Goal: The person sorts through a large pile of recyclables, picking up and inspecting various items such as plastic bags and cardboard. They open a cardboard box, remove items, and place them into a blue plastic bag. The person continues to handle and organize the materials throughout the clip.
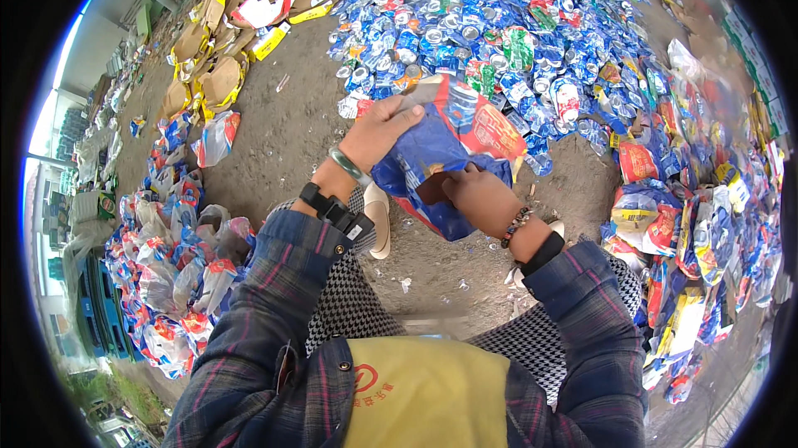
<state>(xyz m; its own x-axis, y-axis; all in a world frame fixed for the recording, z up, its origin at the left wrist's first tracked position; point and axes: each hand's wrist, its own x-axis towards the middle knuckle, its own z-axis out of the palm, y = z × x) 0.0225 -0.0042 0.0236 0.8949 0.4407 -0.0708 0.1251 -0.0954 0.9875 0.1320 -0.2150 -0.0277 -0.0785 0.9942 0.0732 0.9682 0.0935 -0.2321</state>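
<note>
Between my hands is a blue and red printed plastic package [424,152], held above the bare ground. My left hand [377,130] grips its upper left edge, with the thumb on top. At a dark torn opening in the near side, my right hand [489,197] pinches the plastic rim with curled fingers. What lies inside the package is hidden. Just beyond it spreads a large heap of crushed aluminium cans [436,18], mostly blue, with some red and green ones.
Flattened cardboard boxes [218,83] lie at the upper left. Crumpled plastic bags [181,261] are piled on my left, and printed plastic wrappers [692,217] on my right. Pull tabs and scraps litter the dirt ground [430,286] between my feet. Green crates [103,298] stand at the far left.
</note>
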